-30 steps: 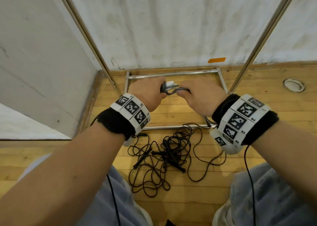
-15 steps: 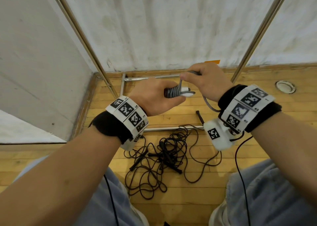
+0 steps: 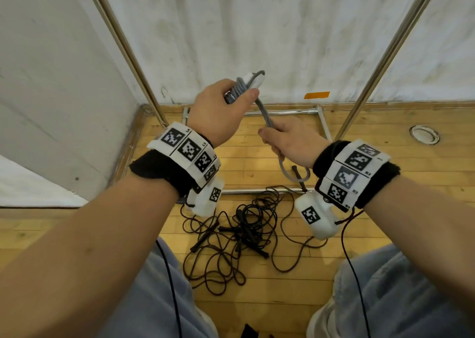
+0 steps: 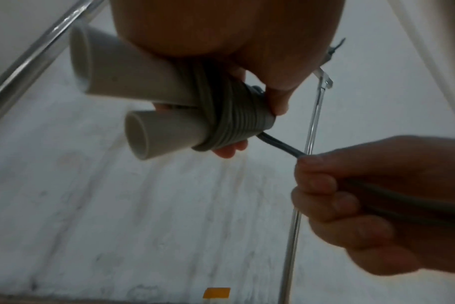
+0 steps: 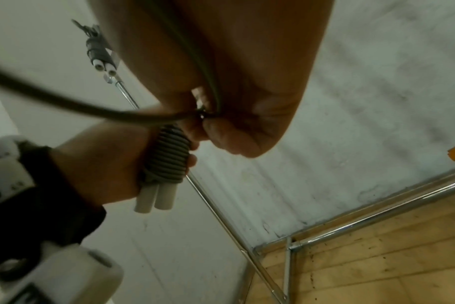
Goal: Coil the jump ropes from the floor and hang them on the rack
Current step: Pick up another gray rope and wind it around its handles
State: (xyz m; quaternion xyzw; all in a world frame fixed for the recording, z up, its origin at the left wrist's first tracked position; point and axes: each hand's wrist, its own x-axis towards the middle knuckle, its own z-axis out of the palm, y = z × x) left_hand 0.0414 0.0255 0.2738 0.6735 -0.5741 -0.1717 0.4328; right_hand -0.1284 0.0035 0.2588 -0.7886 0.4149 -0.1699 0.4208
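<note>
The two white plastic handles (image 4: 133, 82), bound in grey rope coils (image 4: 234, 123), have been raised by the clenched left hand (image 3: 218, 111). The grey rope tail (image 3: 264, 111) has been drawn down taut in the right hand's (image 3: 293, 145) fist, so winding appears nearly done.

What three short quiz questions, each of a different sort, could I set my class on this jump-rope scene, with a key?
1. True or false: the left hand holds two white handles bound together by grey cord.
2. Multiple choice: the right hand grips (A) a black handle, (B) the free length of grey cord, (C) the rack's post.
3. Fill in: the black ropes lie tangled on the wooden ____.

Key: 1 true; 2 B; 3 floor.
</note>
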